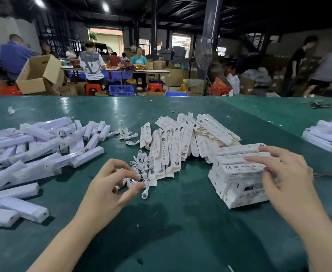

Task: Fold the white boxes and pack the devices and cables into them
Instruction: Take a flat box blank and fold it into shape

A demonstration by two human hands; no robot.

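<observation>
Several white bar-shaped devices (33,152) lie heaped on the left of the green table (171,222). A pile of flat unfolded white boxes (181,142) spreads across the middle. Small white cables (141,165) lie in a clump in front of it. My left hand (110,185) rests at the clump, thumb and fingers pinching a cable (133,182). To the right stands a stack of packed white boxes (237,179). My right hand (286,173) lies against the stack's right side, fingers spread over its top.
More white devices (330,132) are piled at the table's right edge. A few loose cables (128,134) lie behind the clump. Beyond the table's far edge are people at other tables, cardboard boxes (41,75), blue crates and red stools.
</observation>
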